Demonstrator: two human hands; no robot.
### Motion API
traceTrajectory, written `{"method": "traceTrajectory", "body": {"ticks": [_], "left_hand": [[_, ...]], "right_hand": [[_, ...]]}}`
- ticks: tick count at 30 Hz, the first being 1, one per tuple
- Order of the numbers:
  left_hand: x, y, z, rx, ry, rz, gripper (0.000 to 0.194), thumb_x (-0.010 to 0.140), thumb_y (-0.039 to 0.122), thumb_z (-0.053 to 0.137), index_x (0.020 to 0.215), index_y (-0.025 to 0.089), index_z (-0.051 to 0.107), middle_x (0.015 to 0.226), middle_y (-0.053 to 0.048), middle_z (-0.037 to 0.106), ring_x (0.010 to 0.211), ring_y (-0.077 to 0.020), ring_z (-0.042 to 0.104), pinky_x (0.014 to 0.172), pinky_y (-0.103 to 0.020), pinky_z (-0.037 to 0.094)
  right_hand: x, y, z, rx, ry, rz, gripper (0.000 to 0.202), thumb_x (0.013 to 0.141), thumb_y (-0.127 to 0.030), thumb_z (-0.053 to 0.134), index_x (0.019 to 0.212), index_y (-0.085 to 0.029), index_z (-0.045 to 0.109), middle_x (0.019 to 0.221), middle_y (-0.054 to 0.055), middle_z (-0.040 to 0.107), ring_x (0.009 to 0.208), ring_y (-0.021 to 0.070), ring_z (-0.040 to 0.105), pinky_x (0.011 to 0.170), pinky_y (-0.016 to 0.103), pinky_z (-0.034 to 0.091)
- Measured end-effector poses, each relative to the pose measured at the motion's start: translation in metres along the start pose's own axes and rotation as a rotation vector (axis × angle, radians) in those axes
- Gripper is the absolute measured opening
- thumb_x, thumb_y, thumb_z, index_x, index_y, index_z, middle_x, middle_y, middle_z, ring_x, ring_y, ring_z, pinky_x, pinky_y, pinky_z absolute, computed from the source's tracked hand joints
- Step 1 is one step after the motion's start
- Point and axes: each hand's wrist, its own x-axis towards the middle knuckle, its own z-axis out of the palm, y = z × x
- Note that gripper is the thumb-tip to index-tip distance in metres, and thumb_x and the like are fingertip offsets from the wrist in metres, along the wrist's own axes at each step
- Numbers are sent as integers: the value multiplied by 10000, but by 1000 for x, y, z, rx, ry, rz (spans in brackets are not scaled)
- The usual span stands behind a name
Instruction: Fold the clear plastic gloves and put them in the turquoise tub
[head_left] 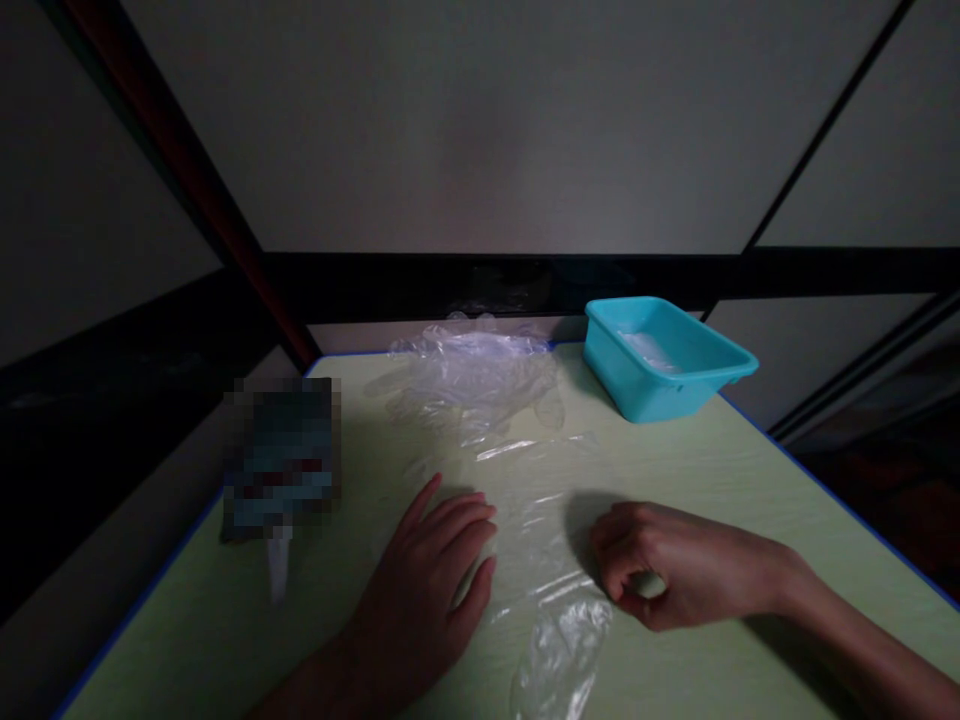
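Observation:
A thin, clear plastic glove (566, 650) lies stretched along the table between my hands, crumpled at its near end; its outline is hard to make out. My left hand (442, 560) rests at its left side, palm down, with the fingers apart and nothing visibly held. On the right, my right hand (645, 565) is curled, thumb and index finger pinched together at the plastic's edge. Beyond both hands sits a loose pile of clear plastic gloves (480, 375), with finger shapes showing around its rim.
A turquoise plastic basket (660, 395) stands at the back right with some whitish plastic inside. At the left edge lies a blurred-out dark packet (285, 455), a pale strip sticking out from it. The pale green table (675, 670) has blue edging and meets a panelled wall behind.

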Motion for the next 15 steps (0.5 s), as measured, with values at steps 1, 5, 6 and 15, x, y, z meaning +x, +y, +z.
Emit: {"method": "traceTrajectory", "body": {"ticks": [1, 5, 6, 15], "left_hand": [[0, 1, 0, -2, -6, -4, 193, 793, 117, 471, 936, 186, 581, 954, -36, 640, 951, -176, 571, 1023, -456, 261], [1, 3, 1, 2, -25, -2, 202, 780, 105, 469, 927, 187, 581, 938, -32, 640, 940, -177, 575, 1025, -456, 262], [1, 3, 1, 2, -27, 3, 199, 779, 105, 471, 922, 187, 582, 941, -31, 640, 941, -178, 576, 1025, -455, 262], [1, 8, 0, -30, -21, 23, 174, 768, 102, 494, 887, 190, 584, 935, -20, 651, 916, -170, 585, 1021, -445, 263]], "right_hand": [[2, -1, 2, -6, 2, -17, 177, 603, 10, 488, 578, -165, 502, 604, -35, 455, 622, 98, 429, 621, 226, 340], [3, -3, 5, 26, 4, -78, 151, 687, -34, 517, 640, -171, 562, 618, -19, 490, 639, 114, 465, 633, 239, 366], [1, -2, 2, 40, 21, -67, 141, 716, -51, 521, 667, -169, 582, 630, -11, 506, 655, 119, 481, 637, 242, 375], [-21, 19, -30, 106, 178, 150, 55, 772, -125, 580, 731, -126, 616, 724, 22, 580, 656, 105, 524, 601, 223, 403]]}}
